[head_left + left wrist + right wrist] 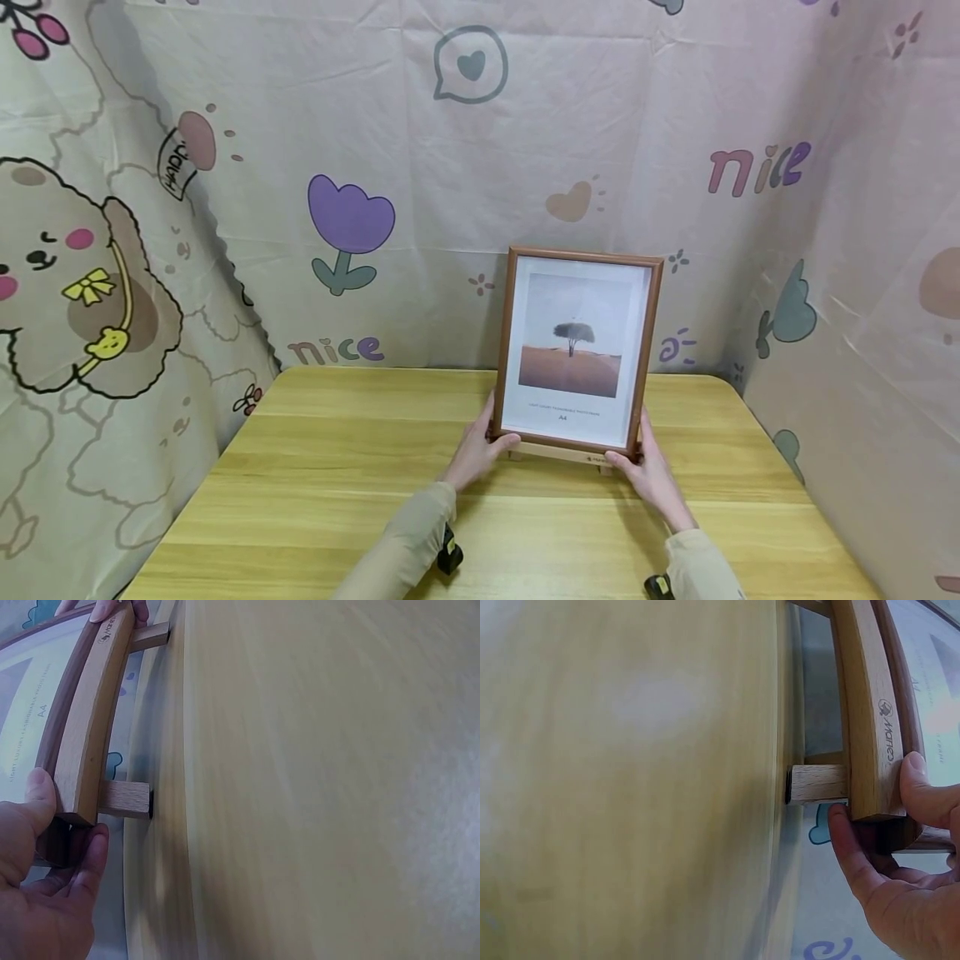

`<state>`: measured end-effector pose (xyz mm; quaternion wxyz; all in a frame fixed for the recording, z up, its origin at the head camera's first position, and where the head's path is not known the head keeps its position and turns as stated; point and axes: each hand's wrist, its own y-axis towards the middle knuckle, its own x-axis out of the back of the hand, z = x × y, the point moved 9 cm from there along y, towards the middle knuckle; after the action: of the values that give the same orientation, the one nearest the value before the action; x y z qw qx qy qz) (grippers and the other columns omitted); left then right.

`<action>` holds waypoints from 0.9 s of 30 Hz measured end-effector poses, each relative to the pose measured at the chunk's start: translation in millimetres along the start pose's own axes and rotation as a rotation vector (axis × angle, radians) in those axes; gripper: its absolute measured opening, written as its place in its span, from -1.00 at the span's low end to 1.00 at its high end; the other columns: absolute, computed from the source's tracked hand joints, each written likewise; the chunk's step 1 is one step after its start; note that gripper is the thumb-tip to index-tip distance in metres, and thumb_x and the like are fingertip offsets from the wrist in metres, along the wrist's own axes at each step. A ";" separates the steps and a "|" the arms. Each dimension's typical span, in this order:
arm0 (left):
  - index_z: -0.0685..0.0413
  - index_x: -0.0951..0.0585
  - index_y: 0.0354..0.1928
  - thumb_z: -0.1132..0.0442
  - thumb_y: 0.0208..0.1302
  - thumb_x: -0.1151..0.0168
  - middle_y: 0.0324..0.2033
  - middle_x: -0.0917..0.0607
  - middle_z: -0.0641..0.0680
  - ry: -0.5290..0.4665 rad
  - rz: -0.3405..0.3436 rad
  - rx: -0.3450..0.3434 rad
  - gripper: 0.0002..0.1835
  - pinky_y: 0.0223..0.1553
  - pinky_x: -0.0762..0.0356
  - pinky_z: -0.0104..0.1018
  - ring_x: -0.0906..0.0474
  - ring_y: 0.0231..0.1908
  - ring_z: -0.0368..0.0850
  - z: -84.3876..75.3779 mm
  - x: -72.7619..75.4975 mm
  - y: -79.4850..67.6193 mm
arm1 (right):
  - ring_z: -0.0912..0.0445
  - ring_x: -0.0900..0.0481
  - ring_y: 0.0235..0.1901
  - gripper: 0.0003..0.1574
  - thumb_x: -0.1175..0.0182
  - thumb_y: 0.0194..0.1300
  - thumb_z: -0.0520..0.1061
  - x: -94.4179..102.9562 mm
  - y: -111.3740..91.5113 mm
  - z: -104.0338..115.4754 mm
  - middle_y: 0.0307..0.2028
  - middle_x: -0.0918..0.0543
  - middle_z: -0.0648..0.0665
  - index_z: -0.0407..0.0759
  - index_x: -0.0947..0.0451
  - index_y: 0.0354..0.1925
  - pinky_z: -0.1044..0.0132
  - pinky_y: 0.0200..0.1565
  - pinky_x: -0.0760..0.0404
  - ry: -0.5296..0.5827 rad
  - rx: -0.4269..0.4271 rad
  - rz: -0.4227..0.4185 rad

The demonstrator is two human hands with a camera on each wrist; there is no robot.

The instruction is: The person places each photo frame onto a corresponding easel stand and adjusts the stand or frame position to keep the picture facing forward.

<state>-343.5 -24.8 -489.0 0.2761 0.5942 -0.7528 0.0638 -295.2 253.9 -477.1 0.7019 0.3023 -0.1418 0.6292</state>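
A brown wooden picture frame (507, 333) with a print of a lone tree stands leaning back on a small wooden easel (558, 452). My left hand (476, 450) grips the frame's lower left corner, thumb on its front edge and fingers behind. At the lower right corner, my right hand (648, 475) holds it the same way. In the left wrist view the easel's ledge (94, 712) runs along the frame's bottom edge. The right wrist view shows lettering on that ledge (870, 712) and a short easel leg (817, 783) below it.
The wooden table (337, 467) spreads out around the easel. Behind it hangs a patterned cloth (420, 167) with flowers, hearts and words, and more cloth (885, 350) closes in the right side. A black wrist strap device (449, 554) sits at the left sleeve.
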 end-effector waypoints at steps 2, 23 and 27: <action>0.10 0.16 0.62 -0.01 0.38 -0.26 0.33 -0.47 0.42 0.010 -0.001 -0.007 0.02 0.33 -0.43 0.12 -0.55 0.22 0.21 0.3 0.1 0.8 | -0.30 -0.69 -0.03 0.28 -0.33 0.31 -0.24 0.2 -0.1 -0.1 0.03 -0.61 -0.61 -0.13 0.35 0.62 0.25 -0.11 -0.64 -0.004 -0.005 -0.001; 0.00 0.17 0.63 -0.03 0.37 -0.26 0.27 -0.55 0.40 0.012 -0.010 -0.003 0.03 0.11 -0.54 -0.05 -0.61 -0.08 -0.03 3.1 4.5 -2.3 | -0.28 -0.68 -0.03 0.30 -0.35 0.30 -0.22 -3.8 0.9 0.2 0.09 -0.58 -0.60 -0.12 0.35 0.62 0.19 -0.07 -0.64 -0.015 -0.021 -0.004; -0.01 0.17 0.63 -0.02 0.37 -0.27 0.25 -0.56 0.42 0.006 -0.010 -0.005 0.02 0.01 -0.56 -0.16 -0.61 -0.14 -0.07 3.5 6.7 -3.1 | -0.27 -0.69 -0.03 0.30 -0.36 0.28 -0.24 -5.4 1.7 2.4 0.07 -0.59 -0.59 -0.14 0.33 0.62 0.19 -0.07 -0.63 -0.010 -0.022 -0.006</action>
<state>-342.7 -32.9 -489.3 0.2805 0.5971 -0.7489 0.0622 -297.4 248.2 -478.0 0.7063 0.2983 -0.1512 0.6239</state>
